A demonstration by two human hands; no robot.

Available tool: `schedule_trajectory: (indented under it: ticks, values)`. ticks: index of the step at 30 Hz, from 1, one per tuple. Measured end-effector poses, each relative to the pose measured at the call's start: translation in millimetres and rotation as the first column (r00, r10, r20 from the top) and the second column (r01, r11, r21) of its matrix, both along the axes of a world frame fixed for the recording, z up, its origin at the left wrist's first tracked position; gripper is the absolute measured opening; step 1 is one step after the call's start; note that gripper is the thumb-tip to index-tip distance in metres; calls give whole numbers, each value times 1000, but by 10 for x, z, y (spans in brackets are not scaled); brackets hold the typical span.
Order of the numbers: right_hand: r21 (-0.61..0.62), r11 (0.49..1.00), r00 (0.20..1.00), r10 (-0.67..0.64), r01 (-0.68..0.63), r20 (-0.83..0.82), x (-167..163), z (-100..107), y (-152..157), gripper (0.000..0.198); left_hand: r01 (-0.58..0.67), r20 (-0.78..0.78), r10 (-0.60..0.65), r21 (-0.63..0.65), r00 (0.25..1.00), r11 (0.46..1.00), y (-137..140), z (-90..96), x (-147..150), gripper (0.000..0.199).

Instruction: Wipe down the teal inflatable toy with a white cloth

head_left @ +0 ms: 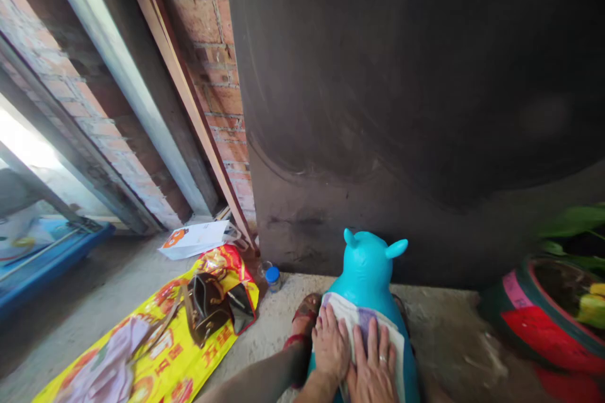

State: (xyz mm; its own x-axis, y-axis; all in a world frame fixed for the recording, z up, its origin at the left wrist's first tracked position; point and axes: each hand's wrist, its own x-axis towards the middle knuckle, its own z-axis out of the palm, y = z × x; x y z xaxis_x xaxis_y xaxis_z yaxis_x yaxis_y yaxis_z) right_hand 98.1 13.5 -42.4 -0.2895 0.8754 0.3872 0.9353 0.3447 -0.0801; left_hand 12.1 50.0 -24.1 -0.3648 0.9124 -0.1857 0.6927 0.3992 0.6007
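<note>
Concrete floor (283, 327) by brick wall | both wrists cut off at frame edge | left hand (329, 346), right hand (373, 368) spread flat on cloth (354, 321) over teal toy (368, 264) | yellow bag (179, 352) print too blurry to read

One turquoise animal toy (366, 271); one cloth (359, 321) on it; two hands, left (331, 346) and right (373, 368); one yellow-red bag (179, 352); one brown handbag (205, 305); one blue-lidded jar (272, 277); one white paper bag (196, 239); one planter (534, 321).

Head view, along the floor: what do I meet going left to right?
Blue tray → yellow printed plastic bag → blue-capped clear jar → turquoise animal-shaped toy → red painted planter.
</note>
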Motion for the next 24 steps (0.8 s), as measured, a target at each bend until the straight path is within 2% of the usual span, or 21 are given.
schedule_trajectory:
  ticks: [3, 5, 8, 10, 12, 15, 18, 19, 21, 24]
  values:
    - [60, 998, 996, -23, 28, -85, 287, 281, 219, 80, 74, -20, -74, 29, 997, 997, 199, 87, -26, 54]
    - [59, 998, 997, -8, 13, -77, 344, 323, 207, 82, 114, -15, -113, 45, 993, 992, 173, 115, -46, 54]
    - [11, 999, 999, 37, -38, 9, 280, 185, -20, 78, 109, 1, -109, 61, 994, 992, -136, 69, -44, 56]
    - [-79, 991, 989, 116, -109, 94, 138, 67, -220, 71, 17, 53, -19, 43, 998, 999, -383, 6, -37, 55]
    - [-168, 971, 969, 195, -170, 149, -56, -2, -376, 63, -78, 109, 77, 6, 991, 997, -518, -46, -46, 50]
    - [-161, 968, 962, 219, -193, 164, -276, -22, -465, 55, -117, 126, 116, -1, 985, 993, -439, -66, -88, 49]
    - [-105, 977, 968, 202, -187, 151, -209, -26, -382, 52, -103, 106, 99, 34, 989, 994, -242, -29, -91, 45]
    - [-83, 983, 975, 175, -164, 140, -122, -30, -314, 52, -95, 97, 91, 39, 991, 995, -197, -10, -69, 43]
    - [-10, 1000, 997, 4, -3, 74, 99, -24, -117, 55, -71, 72, 67, 50, 995, 996, -142, 31, 12, 42]
    - [0, 961, 957, -275, 277, -88, 393, 75, 267, 65, 32, -96, -24, 85, 995, 996, -85, 87, 172, 51]
